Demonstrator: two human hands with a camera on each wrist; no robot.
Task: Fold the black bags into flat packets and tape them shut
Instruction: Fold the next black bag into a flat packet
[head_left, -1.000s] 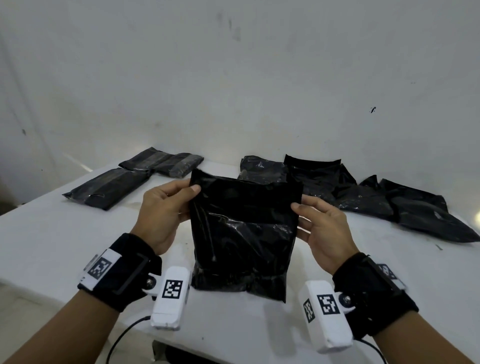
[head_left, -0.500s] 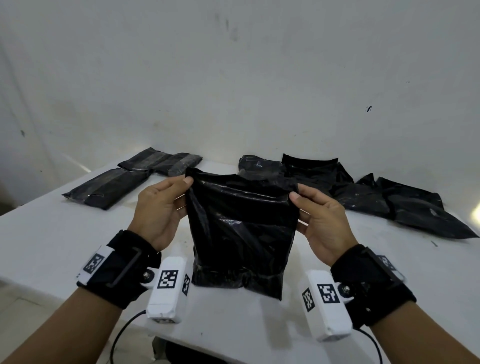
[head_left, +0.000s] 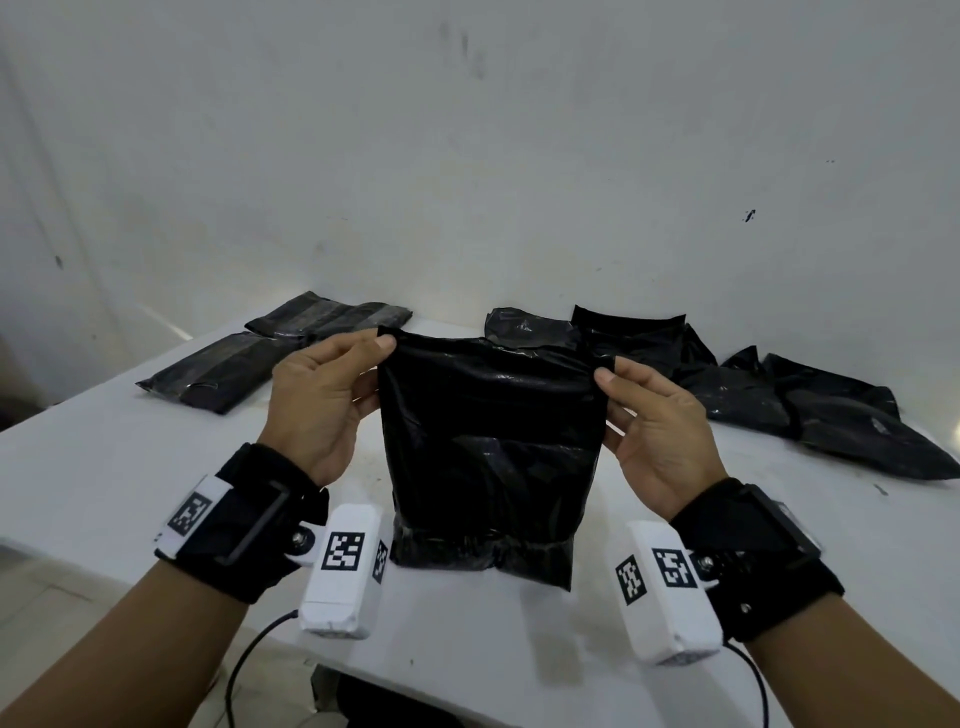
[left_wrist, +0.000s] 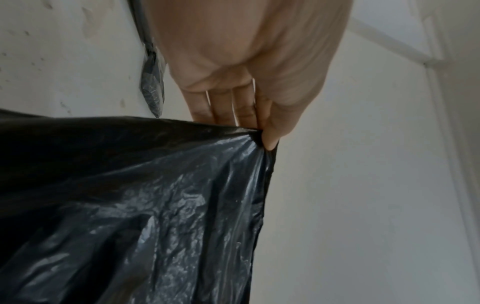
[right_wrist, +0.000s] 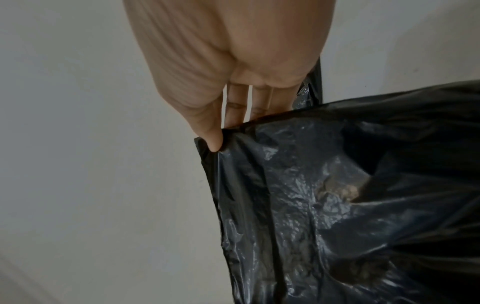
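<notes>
Head view shows a black bag (head_left: 491, 457) standing upright on the white table (head_left: 93, 467), its top edge stretched between both hands. The left hand (head_left: 319, 400) pinches one upper corner, the right hand (head_left: 657, 431) the other, thumbs in front, fingers behind. Folding looks barely begun; next the top must come down flat. The film is glossy, wrinkled, bulging below the fingers.
</notes>
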